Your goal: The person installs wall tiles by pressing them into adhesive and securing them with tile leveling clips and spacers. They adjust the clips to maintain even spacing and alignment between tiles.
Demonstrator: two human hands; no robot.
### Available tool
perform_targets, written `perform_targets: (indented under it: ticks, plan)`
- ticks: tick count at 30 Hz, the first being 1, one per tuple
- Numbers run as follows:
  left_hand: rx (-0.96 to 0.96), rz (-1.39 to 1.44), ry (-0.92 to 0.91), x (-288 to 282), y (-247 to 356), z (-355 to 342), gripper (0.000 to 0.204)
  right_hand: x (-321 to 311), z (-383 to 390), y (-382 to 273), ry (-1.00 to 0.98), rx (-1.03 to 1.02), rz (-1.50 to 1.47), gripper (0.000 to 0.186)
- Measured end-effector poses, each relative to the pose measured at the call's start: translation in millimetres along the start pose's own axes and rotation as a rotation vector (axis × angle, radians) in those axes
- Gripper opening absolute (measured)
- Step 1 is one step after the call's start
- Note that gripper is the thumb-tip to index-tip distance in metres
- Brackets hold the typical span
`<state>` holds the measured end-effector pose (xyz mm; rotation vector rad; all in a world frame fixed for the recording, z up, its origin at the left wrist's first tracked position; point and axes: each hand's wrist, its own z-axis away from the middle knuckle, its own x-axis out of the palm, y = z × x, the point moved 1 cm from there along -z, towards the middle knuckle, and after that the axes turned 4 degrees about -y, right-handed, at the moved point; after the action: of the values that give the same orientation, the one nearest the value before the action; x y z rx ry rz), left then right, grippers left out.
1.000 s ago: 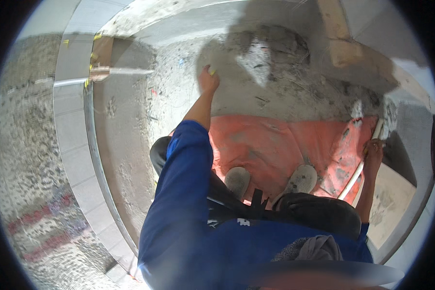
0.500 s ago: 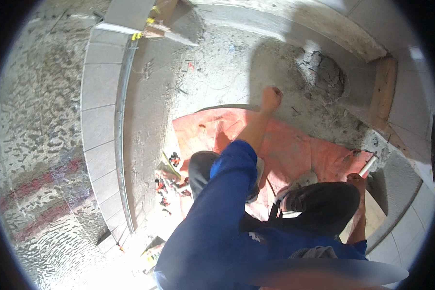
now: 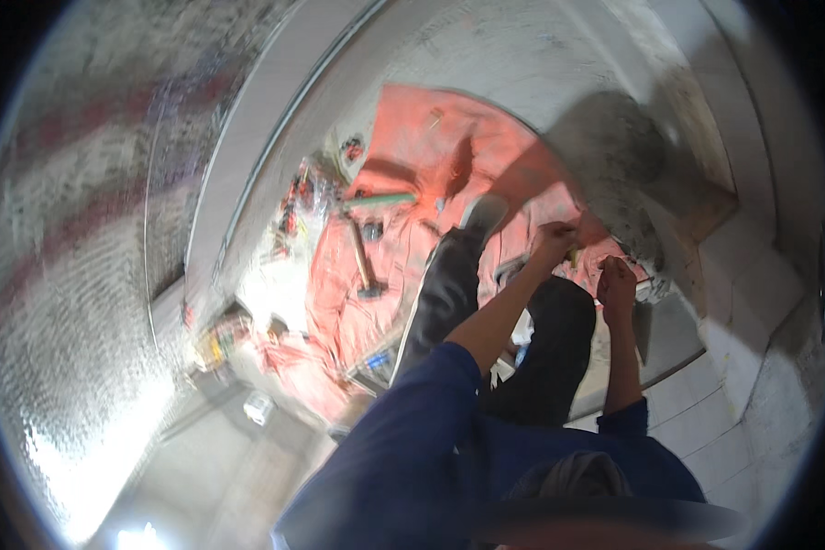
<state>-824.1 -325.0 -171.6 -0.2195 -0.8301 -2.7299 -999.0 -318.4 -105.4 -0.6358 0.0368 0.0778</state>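
Long grey metal edging strip (image 3: 268, 147), curved by the lens, along a pale ledge. Crinkled clear plastic packets with red and black contents (image 3: 316, 188), at the left border of the crumpled orange-red sheet (image 3: 422, 119). On that sheet: wooden-handled hammer with dark head (image 3: 362, 259), head toward the wearer; small dark block (image 3: 373, 230), just beside its handle; slim green bar (image 3: 385, 199), lying crosswise above the block. Grey-soled shoe (image 3: 484, 216), upon the sheet. Left hand (image 3: 554, 246), blurred, fingers bent; grip cannot be told. Small yellow-green piece (image 3: 573, 258), at the left fingertips, held or merely near: unclear. Right hand (image 3: 617, 282), fingers curled, contents hidden; near the left hand, a gap between. Dark grey lumpy rubble (image 3: 631, 225), beyond the right hand.
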Motion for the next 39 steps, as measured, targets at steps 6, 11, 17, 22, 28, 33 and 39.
perform_targets:
  ticks: [6,11,17,22,28,33,39]
  plan:
    - [0.144,0.267,-0.021,-27.3,67.9,117.4,0.014,83.3,70.6,-46.6,-0.221,0.130,-0.030,0.018]
    - [0.350,0.047,0.257,-73.6,77.4,192.9,0.018,118.3,112.6,-67.2,-0.529,0.082,0.196,0.021]
    - [0.311,0.046,0.279,-120.5,74.4,276.5,0.015,179.6,161.8,-85.4,-0.892,-0.314,0.439,0.033]
    - [0.207,0.363,0.226,-175.6,52.0,330.8,0.012,239.3,197.7,-84.8,-1.063,0.114,0.606,0.026]
    - [0.171,0.184,0.193,-303.7,17.8,427.2,0.012,344.5,273.2,-17.3,-1.128,0.135,0.675,0.024]
    - [0.301,-0.201,-0.162,-481.4,-8.4,483.1,0.020,477.4,366.2,73.6,-0.801,0.106,0.536,0.026]
    - [0.310,-0.446,0.057,-657.6,-50.4,533.4,0.025,614.3,473.4,166.8,-0.507,0.135,0.289,0.024]
